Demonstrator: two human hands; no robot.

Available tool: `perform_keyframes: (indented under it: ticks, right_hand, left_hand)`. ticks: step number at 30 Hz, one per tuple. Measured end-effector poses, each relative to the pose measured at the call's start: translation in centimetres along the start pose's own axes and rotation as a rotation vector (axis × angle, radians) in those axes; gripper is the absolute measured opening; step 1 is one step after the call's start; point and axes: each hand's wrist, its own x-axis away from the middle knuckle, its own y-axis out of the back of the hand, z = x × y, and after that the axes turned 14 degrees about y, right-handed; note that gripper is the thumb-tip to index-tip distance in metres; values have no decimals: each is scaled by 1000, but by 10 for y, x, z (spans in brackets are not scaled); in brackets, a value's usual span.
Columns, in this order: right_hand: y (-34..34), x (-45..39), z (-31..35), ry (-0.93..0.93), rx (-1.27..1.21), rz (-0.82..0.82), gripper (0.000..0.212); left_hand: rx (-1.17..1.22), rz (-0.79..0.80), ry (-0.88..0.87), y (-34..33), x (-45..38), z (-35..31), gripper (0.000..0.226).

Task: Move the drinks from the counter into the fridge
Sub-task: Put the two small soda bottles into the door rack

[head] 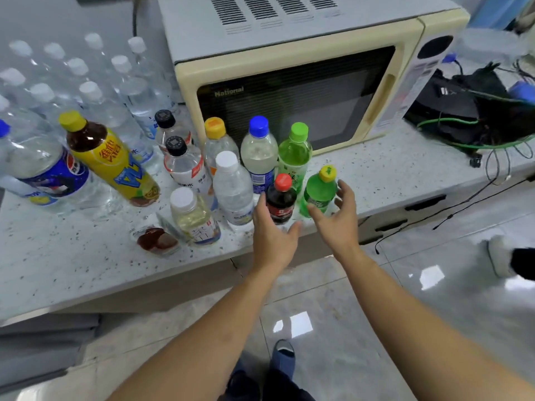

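Several drink bottles stand on the speckled counter (72, 261) in front of a microwave. Nearest the edge are a small dark cola bottle (280, 201) with a red cap and a small green soda bottle (318, 192) with a yellow cap. My left hand (272, 235) is open just left of and below the cola bottle, fingers close to it. My right hand (338, 215) is open, cupped around the right side of the green bottle without closing on it. Behind stand a clear water bottle (233, 189), a blue-capped bottle (259, 157) and a light green bottle (295, 154).
A cream microwave (289, 91) sits behind the bottles. Many clear water bottles (95, 91), a yellow tea bottle (113, 163) and a large Pepsi bottle (49, 175) fill the left. A small cup (156, 241) stands near the counter edge. Black gear and cables (474, 111) lie at right.
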Motion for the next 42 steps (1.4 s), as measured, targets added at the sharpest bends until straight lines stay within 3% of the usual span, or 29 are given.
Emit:
perform_keyframes:
  ticks: [8,16,22,27,31,35,42]
  right_hand:
    - [-6,-16,-11,87,-106,49,62]
    - [1,9,-5,87,-265,19,54]
    - [-8,58,11,-7,-415,77,44]
    - [-31,107,34,-103,-540,233,29]
    - [-58,154,53,-140,-558,445,24]
    - [-90,208,81,-141,-536,648,23]
    - [-148,330,142,-101,-488,882,30]
  left_hand:
    - [108,-187,115,-27,-12,-12,74]
    - [105,-95,119,-3,8,2,59]
    - [332,53,174,58,51,28,50]
    - [527,80,329,116,91,64,59]
    - [706,4,463,162,131,96,72]
    - [825,-97,480,213,177,130,59]
    - [969,-255,485,317,283,198,67]
